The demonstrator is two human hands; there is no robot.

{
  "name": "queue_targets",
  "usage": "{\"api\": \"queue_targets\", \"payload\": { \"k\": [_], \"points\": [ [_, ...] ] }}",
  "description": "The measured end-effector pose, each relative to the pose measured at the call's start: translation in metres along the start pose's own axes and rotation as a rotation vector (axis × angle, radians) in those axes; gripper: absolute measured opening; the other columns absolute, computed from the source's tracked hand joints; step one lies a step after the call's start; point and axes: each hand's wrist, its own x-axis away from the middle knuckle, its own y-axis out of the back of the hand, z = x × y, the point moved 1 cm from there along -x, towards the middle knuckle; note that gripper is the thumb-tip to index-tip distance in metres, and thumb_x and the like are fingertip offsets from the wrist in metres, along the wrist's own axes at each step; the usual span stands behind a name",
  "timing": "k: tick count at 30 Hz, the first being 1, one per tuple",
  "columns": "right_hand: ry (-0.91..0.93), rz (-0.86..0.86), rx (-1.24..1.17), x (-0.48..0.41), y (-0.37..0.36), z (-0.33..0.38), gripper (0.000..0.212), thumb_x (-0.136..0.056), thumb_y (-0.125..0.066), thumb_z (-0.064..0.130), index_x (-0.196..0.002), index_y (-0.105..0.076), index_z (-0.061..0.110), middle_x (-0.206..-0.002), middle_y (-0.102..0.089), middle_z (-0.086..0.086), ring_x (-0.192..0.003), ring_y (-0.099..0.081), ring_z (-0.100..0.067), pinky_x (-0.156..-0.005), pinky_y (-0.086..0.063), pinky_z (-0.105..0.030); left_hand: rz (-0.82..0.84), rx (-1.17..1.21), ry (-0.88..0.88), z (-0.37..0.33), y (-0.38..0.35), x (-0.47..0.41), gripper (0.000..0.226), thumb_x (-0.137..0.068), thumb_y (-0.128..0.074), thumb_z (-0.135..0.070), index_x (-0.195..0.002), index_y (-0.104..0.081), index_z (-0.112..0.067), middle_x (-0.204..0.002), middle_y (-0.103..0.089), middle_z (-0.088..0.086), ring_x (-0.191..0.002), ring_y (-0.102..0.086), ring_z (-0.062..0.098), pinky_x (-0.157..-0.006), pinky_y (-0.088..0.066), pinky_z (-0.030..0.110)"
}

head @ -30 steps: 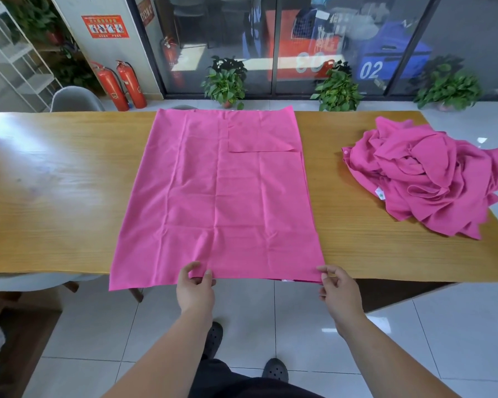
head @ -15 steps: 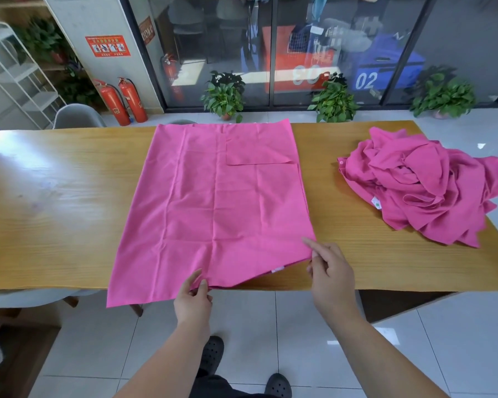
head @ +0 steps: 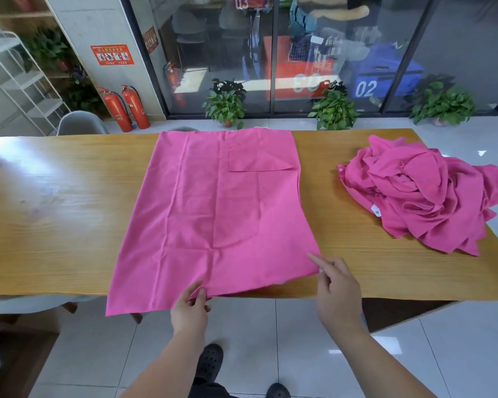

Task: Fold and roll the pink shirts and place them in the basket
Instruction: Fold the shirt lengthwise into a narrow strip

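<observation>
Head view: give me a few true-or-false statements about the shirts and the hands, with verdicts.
1. The flat shirt's near edge hangs over the table's front edge. True.
2. The left hand rests on the shirt pile. False: it pinches the flat shirt's near hem.
3. The shirt pile lies right of the flat shirt, apart from it. True.
4. The flat shirt is already rolled up. False: it lies spread out, unrolled.

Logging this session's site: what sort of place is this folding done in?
Probably an office or workshop space, not a home: a long wooden table faces glass partitions, two red fire extinguishers stand beside a safety notice.
</observation>
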Motion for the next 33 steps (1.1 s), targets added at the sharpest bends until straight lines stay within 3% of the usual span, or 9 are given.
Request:
{"api": "queue_targets", "payload": {
  "k": [2, 5, 7, 11, 14, 16, 23, 33],
  "points": [
    [-0.301, 0.073, 0.032, 0.007, -0.006, -0.036, 0.043, -0.109, -0.047, 0.009, -0.118, -0.073, 0.042, -0.119, -0.067, 0.007, -0.096, -0.066, -0.015, -0.076, -0.046, -0.027, 0.025, -0.01, -0.001, 0.002, 0.001, 0.002, 0.025, -0.102, -0.07, -0.013, -0.118, -0.076, -0.032, -0.105, -0.076, 0.004, -0.069, -0.067, 0.018, -0.069, -0.059, 0.035],
    [-0.627, 0.131, -0.093, 0.02, -0.019, -0.075, 0.041, -0.108, -0.048, 0.011, -0.116, -0.079, 0.036, -0.107, -0.073, 0.002, -0.07, -0.06, -0.016, -0.061, -0.051, -0.037, 0.035, -0.043, 0.012, 0.007, 0.0, 0.006, 0.023, -0.102, -0.07, -0.014, -0.114, -0.077, -0.032, -0.109, -0.076, -0.001, -0.068, -0.071, 0.018, -0.07, -0.06, 0.036],
    [-0.715, 0.084, -0.254, 0.029, -0.023, -0.083, 0.04, -0.108, -0.05, 0.006, -0.113, -0.081, 0.031, -0.105, -0.074, -0.001, -0.064, -0.06, -0.016, -0.054, -0.047, -0.032, 0.031, -0.051, 0.037, 0.009, 0.003, 0.009, 0.023, -0.103, -0.068, -0.016, -0.114, -0.077, -0.035, -0.112, -0.076, -0.003, -0.071, -0.076, 0.019, -0.072, -0.06, 0.036],
    [-0.763, 0.077, -0.474, 0.041, -0.026, -0.08, 0.035, -0.108, -0.055, 0.006, -0.113, -0.08, 0.029, -0.122, -0.072, 0.0, -0.093, -0.07, -0.017, -0.079, -0.055, -0.035, 0.025, -0.027, 0.098, 0.007, 0.011, 0.011, 0.025, -0.103, -0.068, -0.019, -0.119, -0.076, -0.037, -0.112, -0.076, -0.004, -0.083, -0.079, 0.018, -0.068, -0.058, 0.034],
    [-0.76, 0.25, -0.581, 0.049, -0.031, -0.075, 0.031, -0.109, -0.057, 0.017, -0.125, -0.075, 0.037, -0.134, -0.064, 0.012, -0.12, -0.065, -0.017, -0.107, -0.052, -0.044, 0.028, 0.004, 0.153, 0.005, 0.017, 0.014, 0.028, -0.103, -0.068, -0.019, -0.125, -0.074, -0.036, -0.111, -0.078, -0.003, -0.091, -0.079, 0.02, -0.068, -0.059, 0.033],
    [-0.762, 0.348, -0.621, 0.056, -0.036, -0.071, 0.032, -0.108, -0.06, 0.022, -0.13, -0.072, 0.042, -0.137, -0.06, 0.017, -0.127, -0.062, -0.015, -0.117, -0.045, -0.048, 0.049, 0.014, 0.166, 0.005, 0.021, 0.015, 0.03, -0.104, -0.068, -0.02, -0.128, -0.072, -0.036, -0.11, -0.079, -0.002, -0.094, -0.079, 0.02, -0.068, -0.057, 0.032],
    [-0.732, 0.571, -0.654, 0.061, -0.073, -0.038, 0.035, -0.106, -0.064, 0.029, -0.134, -0.067, 0.051, -0.143, -0.058, 0.012, -0.132, -0.06, -0.013, -0.121, -0.042, -0.048, 0.139, -0.06, 0.177, -0.002, 0.039, 0.007, 0.032, -0.102, -0.071, -0.025, -0.131, -0.068, -0.04, -0.114, -0.077, -0.001, -0.099, -0.078, 0.017, -0.077, -0.06, 0.034],
    [-0.701, 0.601, -0.629, 0.064, -0.138, 0.027, 0.036, -0.105, -0.067, 0.027, -0.137, -0.067, 0.044, -0.14, -0.062, 0.009, -0.122, -0.069, -0.012, -0.111, -0.053, -0.046, 0.184, -0.086, 0.172, -0.013, 0.098, -0.038, 0.04, -0.103, -0.069, -0.02, -0.137, -0.064, -0.041, -0.121, -0.07, 0.004, -0.103, -0.076, 0.02, -0.078, -0.058, 0.036]
  ]
}}
